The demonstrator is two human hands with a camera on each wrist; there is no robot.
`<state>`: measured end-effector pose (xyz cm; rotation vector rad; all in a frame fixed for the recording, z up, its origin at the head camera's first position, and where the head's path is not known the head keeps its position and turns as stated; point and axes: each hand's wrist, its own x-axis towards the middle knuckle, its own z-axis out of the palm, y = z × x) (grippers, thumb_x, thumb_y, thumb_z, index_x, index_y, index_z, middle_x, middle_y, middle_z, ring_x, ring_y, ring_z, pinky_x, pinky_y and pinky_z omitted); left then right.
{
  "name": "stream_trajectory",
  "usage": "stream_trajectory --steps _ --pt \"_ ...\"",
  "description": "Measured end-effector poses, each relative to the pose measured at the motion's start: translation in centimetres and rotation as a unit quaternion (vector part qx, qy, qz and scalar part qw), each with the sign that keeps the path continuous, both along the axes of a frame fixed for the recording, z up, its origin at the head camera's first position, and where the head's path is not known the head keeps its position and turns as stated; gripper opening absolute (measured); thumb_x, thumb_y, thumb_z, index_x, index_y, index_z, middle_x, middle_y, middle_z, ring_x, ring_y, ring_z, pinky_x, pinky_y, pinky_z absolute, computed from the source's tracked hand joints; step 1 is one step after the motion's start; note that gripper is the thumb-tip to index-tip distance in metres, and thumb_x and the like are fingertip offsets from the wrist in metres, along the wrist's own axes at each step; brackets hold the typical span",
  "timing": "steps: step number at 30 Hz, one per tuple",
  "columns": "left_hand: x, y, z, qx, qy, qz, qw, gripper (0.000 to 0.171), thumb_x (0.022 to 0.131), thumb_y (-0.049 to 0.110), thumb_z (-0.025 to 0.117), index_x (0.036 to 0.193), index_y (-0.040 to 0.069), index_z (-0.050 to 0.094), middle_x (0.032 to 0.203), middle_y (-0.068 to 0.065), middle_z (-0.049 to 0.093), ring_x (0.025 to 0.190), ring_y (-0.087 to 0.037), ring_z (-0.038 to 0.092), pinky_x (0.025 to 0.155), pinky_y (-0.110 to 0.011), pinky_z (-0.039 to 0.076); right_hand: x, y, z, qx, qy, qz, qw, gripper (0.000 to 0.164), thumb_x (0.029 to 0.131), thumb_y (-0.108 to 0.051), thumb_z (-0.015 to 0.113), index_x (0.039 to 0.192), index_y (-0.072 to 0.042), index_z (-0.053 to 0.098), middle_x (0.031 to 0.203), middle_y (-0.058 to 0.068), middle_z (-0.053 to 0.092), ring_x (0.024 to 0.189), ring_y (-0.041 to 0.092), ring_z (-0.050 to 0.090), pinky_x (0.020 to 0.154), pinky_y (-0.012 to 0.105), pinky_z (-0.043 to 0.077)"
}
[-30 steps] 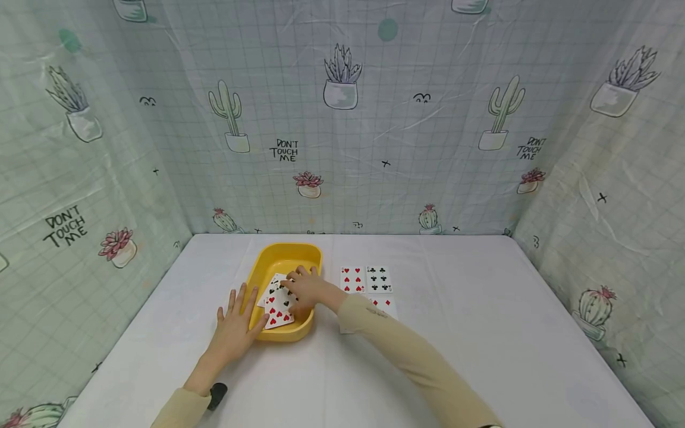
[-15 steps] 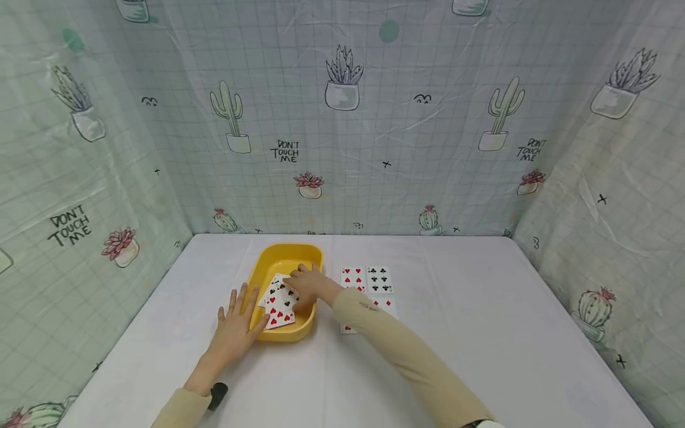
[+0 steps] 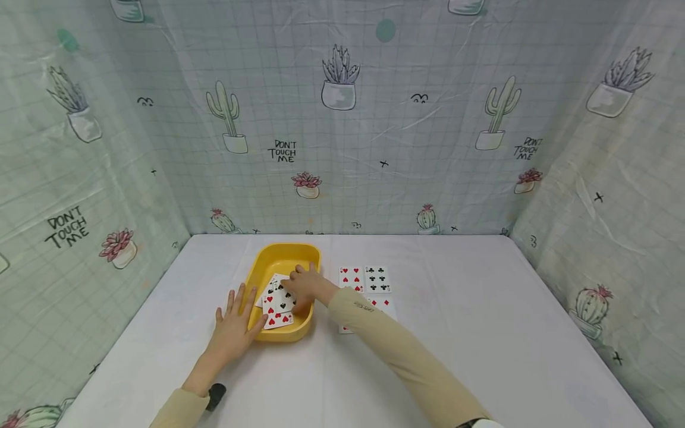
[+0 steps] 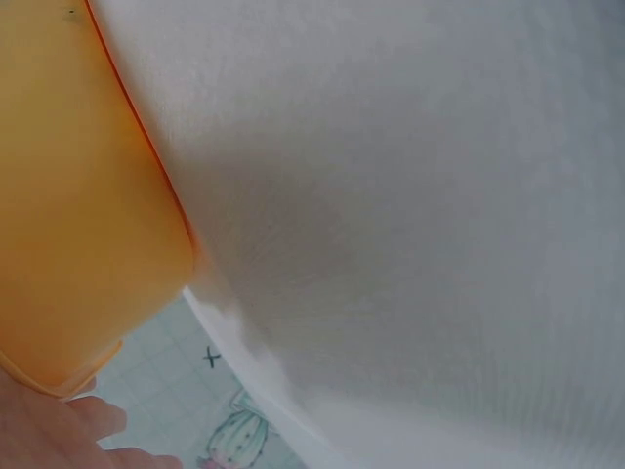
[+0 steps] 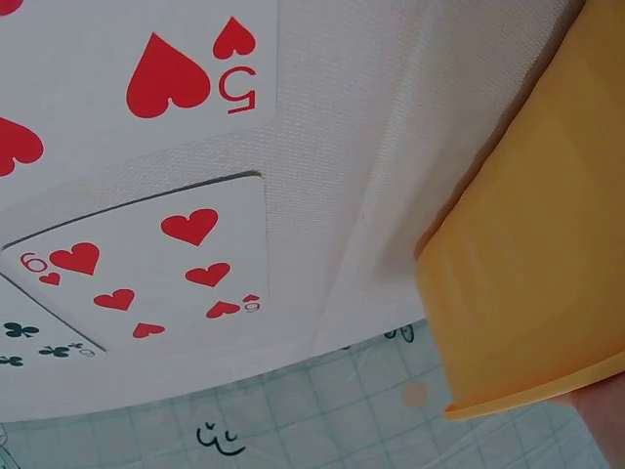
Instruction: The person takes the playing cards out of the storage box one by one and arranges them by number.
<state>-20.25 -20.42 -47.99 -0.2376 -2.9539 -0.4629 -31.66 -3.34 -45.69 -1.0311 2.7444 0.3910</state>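
Note:
A yellow tray (image 3: 285,336) holds overlapping playing cards, a heart card (image 3: 278,321) among them. Reaching in over its right side, my right hand (image 3: 306,288) has curled fingers and thumb at a spade card (image 3: 285,302), which it appears to pinch by the right edge. Spread fingers of my left hand (image 3: 235,324) rest on the tray's left rim, the thumb near the heart card. In the left wrist view some of the left fingers (image 4: 93,415) show past the tray wall (image 4: 88,195). The right wrist view shows the tray's outside; the right fingertips are hidden there.
Right of the tray, face-up cards lie in two rows: a six of hearts (image 3: 351,278), a six of clubs (image 3: 378,279), a diamond card (image 3: 384,304) and a five of hearts (image 5: 186,78). My right sleeve (image 3: 396,351) covers part of them. A patterned cloth (image 3: 342,148) surrounds the white table.
The spade card has slid toward me and slightly left, over the upper part of the heart card. My right hand shifts slightly inside the tray; my left hand stays in place.

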Motion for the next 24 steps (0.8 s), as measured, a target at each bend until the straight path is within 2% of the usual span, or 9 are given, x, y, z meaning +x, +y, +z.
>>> stream_trajectory --steps 10,24 --pt "-0.04 0.02 0.06 0.001 -0.001 -0.001 1.0 0.071 0.089 0.045 0.042 0.143 0.008 0.016 0.149 -0.022 0.007 0.133 -0.047 0.007 0.095 -0.072 0.012 -0.05 0.16 0.04 -0.029 0.002 0.005 1.0 0.076 0.071 -0.059 0.061 0.136 -0.031 0.033 0.133 -0.002 0.041 0.121 0.017 0.032 0.106 0.047 0.025" --pt "-0.08 -0.03 -0.14 -0.001 0.008 -0.002 1.0 0.07 0.089 0.045 0.043 0.143 0.008 0.017 0.148 -0.022 0.009 0.133 -0.048 0.008 0.095 -0.072 0.013 0.21 0.12 0.24 -0.029 0.028 0.001 0.999 0.088 0.066 -0.066 0.06 0.138 -0.023 0.032 0.134 -0.002 0.037 0.122 0.018 0.032 0.104 0.044 0.028"
